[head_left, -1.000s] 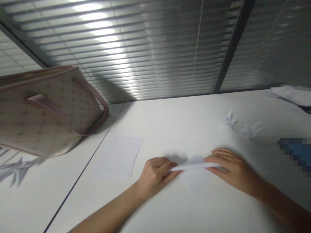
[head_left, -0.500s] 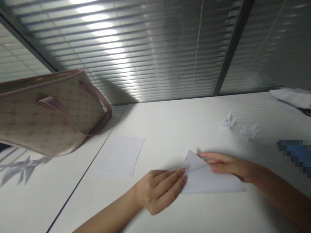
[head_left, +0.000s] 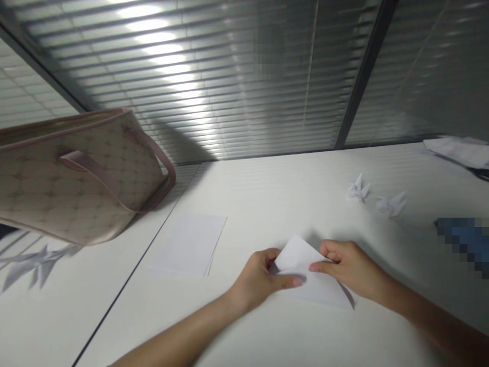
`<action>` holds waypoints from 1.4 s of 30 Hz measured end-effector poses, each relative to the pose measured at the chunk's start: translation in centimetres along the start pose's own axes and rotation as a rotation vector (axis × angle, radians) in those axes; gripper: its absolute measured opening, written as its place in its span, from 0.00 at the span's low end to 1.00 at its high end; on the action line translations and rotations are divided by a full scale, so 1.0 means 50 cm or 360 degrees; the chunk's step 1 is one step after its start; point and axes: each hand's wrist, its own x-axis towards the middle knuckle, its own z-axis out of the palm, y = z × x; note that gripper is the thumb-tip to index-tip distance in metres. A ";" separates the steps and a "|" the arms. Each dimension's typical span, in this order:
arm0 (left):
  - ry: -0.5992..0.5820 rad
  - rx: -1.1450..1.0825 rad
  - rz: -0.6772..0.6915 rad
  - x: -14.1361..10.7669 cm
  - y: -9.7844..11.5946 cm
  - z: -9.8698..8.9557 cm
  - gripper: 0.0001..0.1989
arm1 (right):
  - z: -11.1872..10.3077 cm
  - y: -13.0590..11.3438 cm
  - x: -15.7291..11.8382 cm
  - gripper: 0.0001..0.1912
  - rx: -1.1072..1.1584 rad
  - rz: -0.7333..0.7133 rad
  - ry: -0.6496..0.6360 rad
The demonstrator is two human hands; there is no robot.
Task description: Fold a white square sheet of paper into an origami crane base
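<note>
While right hand (head_left: 351, 265) pinches paper (head_left: 298, 255), apparently folded, left hand (head_left: 260, 278) grips it.

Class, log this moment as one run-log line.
left hand: gripping folded paper | right hand: gripping same paper | nearby: loose sheets, paper figures, patterned bag

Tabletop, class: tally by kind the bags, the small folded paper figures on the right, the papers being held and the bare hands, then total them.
Bag: 1
Small folded paper figures: 2
Held paper: 1
Hands, left and right: 2
Total: 6
</note>
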 end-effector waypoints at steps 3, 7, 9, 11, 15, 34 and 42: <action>-0.0023 -0.0032 -0.0053 0.009 -0.010 -0.004 0.21 | 0.007 0.000 -0.003 0.15 -0.0085 -0.0102 0.0093; 0.0094 -0.0058 -0.0045 0.014 -0.015 -0.014 0.24 | 0.002 -0.002 -0.005 0.14 -0.0133 -0.0265 0.0355; 0.0141 -0.0068 -0.0027 0.016 -0.016 -0.018 0.25 | -0.003 -0.002 -0.006 0.14 -0.0198 -0.0360 0.0439; 0.0142 -0.0070 -0.0007 0.017 -0.016 -0.020 0.26 | -0.005 0.000 -0.004 0.11 -0.0255 -0.0440 0.0434; 0.0027 -0.0026 0.0023 0.015 -0.014 -0.020 0.26 | -0.005 0.011 0.008 0.11 -0.0225 -0.0439 0.0410; -0.0354 0.0160 -0.0011 0.002 -0.006 -0.019 0.24 | -0.016 -0.029 0.022 0.14 -0.0011 -0.0189 0.0061; -0.0419 0.0050 -0.0064 -0.007 0.003 -0.018 0.23 | -0.011 -0.019 0.016 0.14 -0.0044 -0.0206 0.0104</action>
